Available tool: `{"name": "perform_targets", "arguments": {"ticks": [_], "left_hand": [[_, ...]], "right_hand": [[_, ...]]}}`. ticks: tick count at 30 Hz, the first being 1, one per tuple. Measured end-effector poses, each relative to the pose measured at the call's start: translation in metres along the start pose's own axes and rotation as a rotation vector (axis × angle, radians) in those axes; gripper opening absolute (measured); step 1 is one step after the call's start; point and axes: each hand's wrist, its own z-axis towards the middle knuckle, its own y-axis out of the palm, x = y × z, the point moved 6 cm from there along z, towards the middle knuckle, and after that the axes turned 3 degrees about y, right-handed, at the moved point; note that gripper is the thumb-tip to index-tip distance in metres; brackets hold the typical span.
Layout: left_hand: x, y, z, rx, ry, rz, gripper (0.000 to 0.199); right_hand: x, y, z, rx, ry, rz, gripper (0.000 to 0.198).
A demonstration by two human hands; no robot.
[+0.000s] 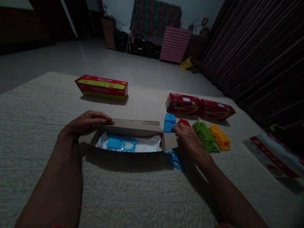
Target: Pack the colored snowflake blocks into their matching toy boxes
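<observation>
An open cardboard box [133, 124] lies lengthwise in front of me, lined with white paper [148, 142]. Two blue interlocking toy tiles [115, 143] lie flat inside it, one solid and one with a round opening. My left hand [89, 122] grips the box at its back left corner. Beyond the right end flap, my right hand [188, 137] has its fingers bent down at the stack of blue tiles [169, 122], closed on its near edge; the fingertips are partly hidden. More blue tiles [175, 160] lie on the mat beside the box's right end.
Red tiles [184, 122], a green tile stack [206, 136] and a yellow one [220, 137] sit at the right. Behind them stand two dark red boxes [182, 104]. A red and yellow-green box [102, 87] is at back left. A plastic package [275, 155] lies far right.
</observation>
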Motion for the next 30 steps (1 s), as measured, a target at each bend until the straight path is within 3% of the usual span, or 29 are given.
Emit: {"name": "perform_targets", "arguments": {"ticks": [4,11,16,23,26,30], "left_hand": [[0.001,0.0,-0.001,0.011,0.006,0.017,0.017],[0.0,0.0,-0.001,0.019,0.024,-0.026,0.011],[0.001,0.001,0.0,0.02,0.039,-0.046,0.011],[0.003,0.002,-0.001,0.01,0.034,-0.017,0.011],[0.003,0.002,-0.001,0.016,0.032,-0.007,0.012],[0.001,0.001,-0.001,0.021,0.016,0.003,0.014]], "right_hand": [[0.007,0.002,0.0,0.012,-0.012,0.16,0.016],[0.019,0.006,0.003,-0.012,-0.072,0.419,0.016],[0.029,0.002,0.015,0.074,-0.028,0.385,0.019],[0.044,-0.001,0.02,0.048,-0.008,0.479,0.014],[0.05,-0.008,0.012,-0.001,0.045,0.619,0.015],[0.043,-0.005,0.001,-0.184,0.034,0.731,0.02]]}}
